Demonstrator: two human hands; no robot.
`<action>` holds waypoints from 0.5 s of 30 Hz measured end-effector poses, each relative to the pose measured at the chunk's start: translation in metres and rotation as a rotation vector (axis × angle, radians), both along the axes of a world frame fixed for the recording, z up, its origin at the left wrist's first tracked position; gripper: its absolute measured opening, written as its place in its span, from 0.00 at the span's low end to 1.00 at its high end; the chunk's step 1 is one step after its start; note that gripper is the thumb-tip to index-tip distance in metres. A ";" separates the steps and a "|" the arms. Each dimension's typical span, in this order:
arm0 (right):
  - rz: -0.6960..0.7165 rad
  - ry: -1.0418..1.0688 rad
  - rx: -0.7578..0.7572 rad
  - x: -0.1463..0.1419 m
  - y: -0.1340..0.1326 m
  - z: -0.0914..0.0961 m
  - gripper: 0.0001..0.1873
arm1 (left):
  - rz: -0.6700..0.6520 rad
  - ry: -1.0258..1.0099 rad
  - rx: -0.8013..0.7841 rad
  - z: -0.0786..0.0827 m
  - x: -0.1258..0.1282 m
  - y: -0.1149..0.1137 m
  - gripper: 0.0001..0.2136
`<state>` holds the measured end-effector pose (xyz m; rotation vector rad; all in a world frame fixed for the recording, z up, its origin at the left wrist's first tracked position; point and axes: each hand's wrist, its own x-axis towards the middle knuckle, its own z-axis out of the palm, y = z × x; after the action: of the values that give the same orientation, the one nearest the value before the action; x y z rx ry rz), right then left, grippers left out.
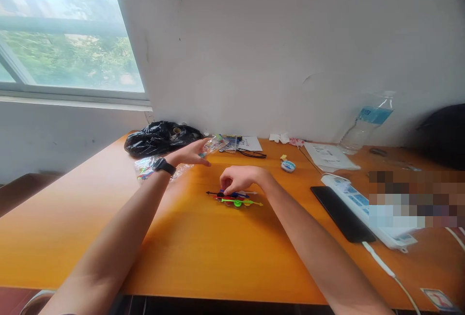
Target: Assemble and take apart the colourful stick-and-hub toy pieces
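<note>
Bending down over the small pile of coloured arrows [237,203], my right fingers [225,183] are curled, thumb and forefinger close together at its far edge — whether they truly grip a piece, I cannot tell. The pile lies on the desk [189,257] right beneath them: the black arrow [212,193] sticks out to their left, and the green one lies just nearer to me. My left fingers [202,162] are spread apart, with nothing visible between them, just beside a clear packet [216,144]; the black plastic bag [154,141] sits to their left. The arrows look like thin plastic, so I'd judge them light, fairly stiff and slippery when flat, with slim shafts that could snap if bent. The round part midway along seems the best place to pinch — tips offer less.
</note>
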<state>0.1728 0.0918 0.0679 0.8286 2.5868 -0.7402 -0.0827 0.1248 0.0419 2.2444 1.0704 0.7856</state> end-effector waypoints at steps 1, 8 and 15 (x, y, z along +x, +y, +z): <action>0.002 0.002 -0.004 0.001 0.001 0.000 0.14 | 0.019 0.006 0.026 -0.003 -0.001 0.002 0.48; -0.005 -0.005 -0.022 0.007 0.006 0.001 0.14 | 0.102 0.138 0.242 -0.001 0.005 0.004 0.51; -0.131 0.080 -0.032 0.019 0.013 0.009 0.11 | 0.220 0.286 0.426 0.014 0.016 -0.006 0.48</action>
<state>0.1922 0.1044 0.0766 0.9855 2.6021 -0.8665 -0.0666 0.1188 0.0554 2.6896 1.4114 0.8660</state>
